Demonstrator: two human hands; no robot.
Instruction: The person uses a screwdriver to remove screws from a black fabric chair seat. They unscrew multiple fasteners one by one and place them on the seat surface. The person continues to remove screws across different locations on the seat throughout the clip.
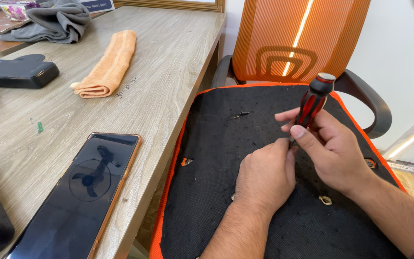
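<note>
My right hand (334, 151) grips a red and black screwdriver (314, 100) upright over the black underside of an orange-edged chair seat (216, 153). Its tip is hidden between my fingers. My left hand (266, 175) rests on the seat with its fingers pinched at the screwdriver's tip; what it pinches is hidden. A loose dark screw (240, 114) lies on the seat farther back. Small mounting holes (186, 161) show near the seat's edges.
A wooden desk (168, 62) stands on the left, holding a smartphone with an orange rim (82, 196), a folded orange towel (109, 64), a black case (17, 72) and a grey cloth (56, 21). The orange mesh chair back (293, 38) and armrest (367, 98) stand behind.
</note>
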